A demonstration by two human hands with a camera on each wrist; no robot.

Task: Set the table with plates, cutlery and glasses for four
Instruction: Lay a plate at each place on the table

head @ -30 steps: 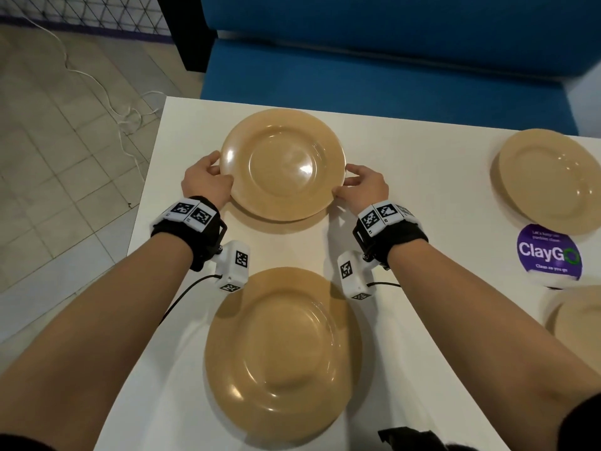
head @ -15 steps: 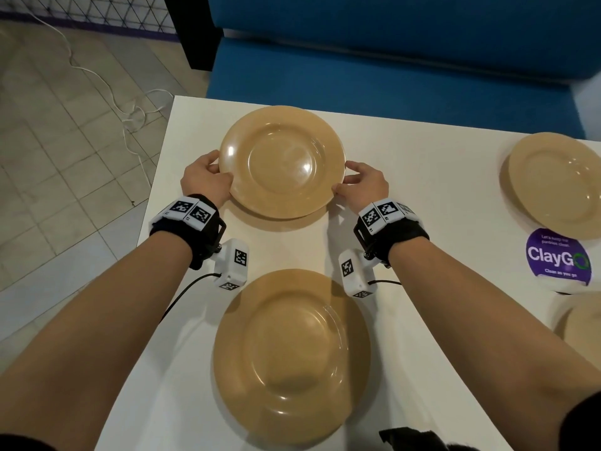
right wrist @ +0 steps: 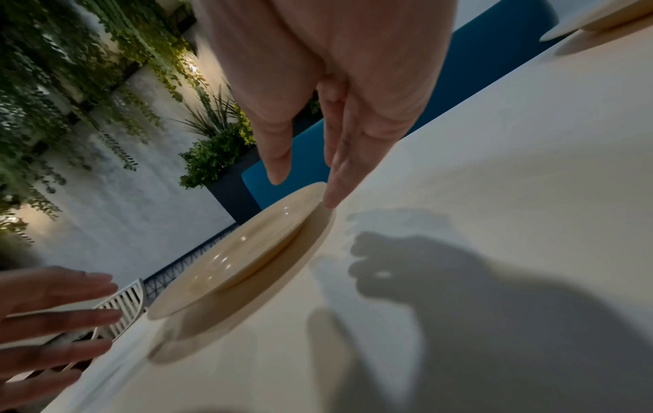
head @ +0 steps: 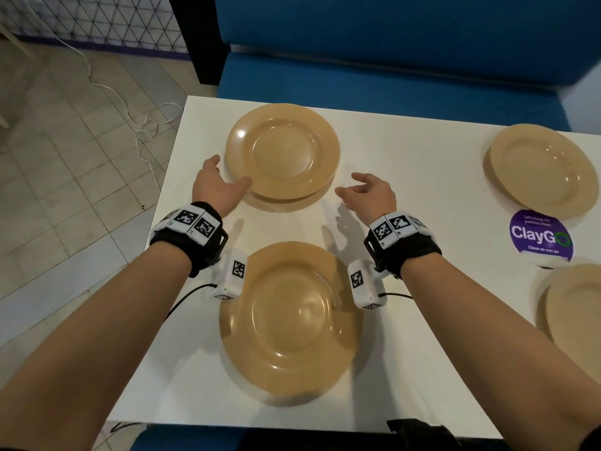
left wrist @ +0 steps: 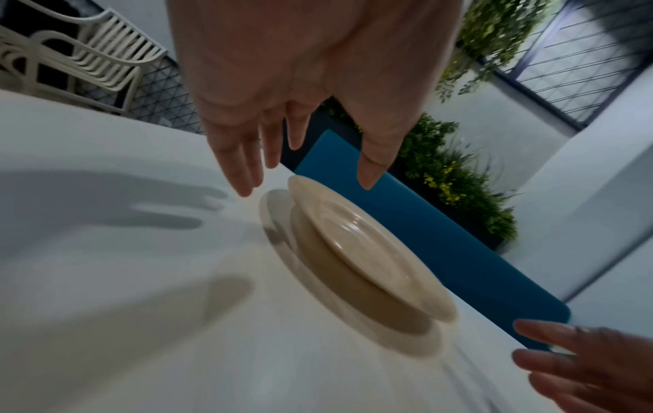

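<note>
Far plate [head: 283, 154] sits flat near table's [head: 406, 177] far edge, by the bench [head: 374, 79]. Bare tabletop btwn it & near plate [head: 289, 317]. Left hand [head: 216, 187] & right hand [head: 369, 192], fingers spread, flank it w/ gaps; 0.5 s ago both held its rim.

Blue bench [head: 390, 76] behind white table [head: 422, 196], tiled floor [head: 65, 157], seemingly potted greenery [left wrist: 459, 195] beyond.

I've let go — my left hand [head: 217, 185] and right hand [head: 369, 192] have drawn back from the far plate [head: 283, 154], apparently flat on the table [head: 422, 177] now.
</note>
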